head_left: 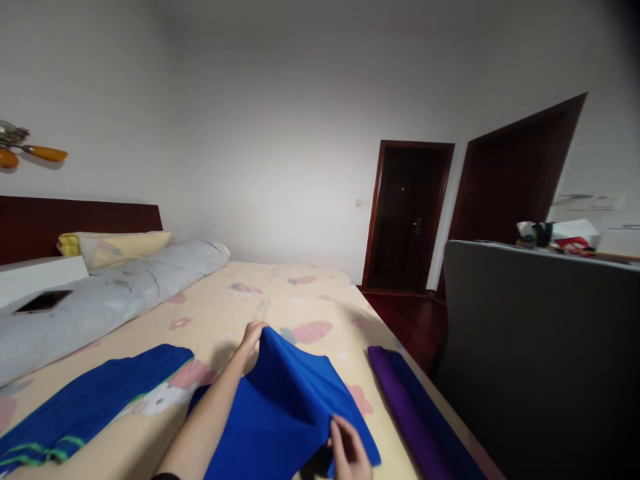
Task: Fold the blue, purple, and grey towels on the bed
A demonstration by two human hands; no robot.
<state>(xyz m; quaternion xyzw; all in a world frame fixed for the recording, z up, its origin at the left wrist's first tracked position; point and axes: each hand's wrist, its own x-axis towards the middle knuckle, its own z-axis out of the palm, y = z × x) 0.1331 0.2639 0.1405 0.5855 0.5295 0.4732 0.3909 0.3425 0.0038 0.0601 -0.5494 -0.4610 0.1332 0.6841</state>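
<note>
A bright blue piece of cloth (280, 407), perhaps a garment, is partly lifted off the bed in front of me. My left hand (254, 333) grips its upper left corner, fingers closed on the fabric. Lower down, my right hand (350, 447) pinches the cloth near its right side. Between the two hands the fabric hangs in loose folds, and its lower end runs out of the picture. To the left lies a darker blue garment (110, 393) with green stripes. On the right, a folded purple and navy cloth (410, 407) lies along the bed's edge.
The bed (270, 293) has a cream sheet with carrot and rabbit prints. A rolled grey quilt (150, 277) carries a phone (44, 301); a pillow (125, 247) lies behind it. A dark grey panel (525, 347) stands close on the right, with a door (410, 213) beyond.
</note>
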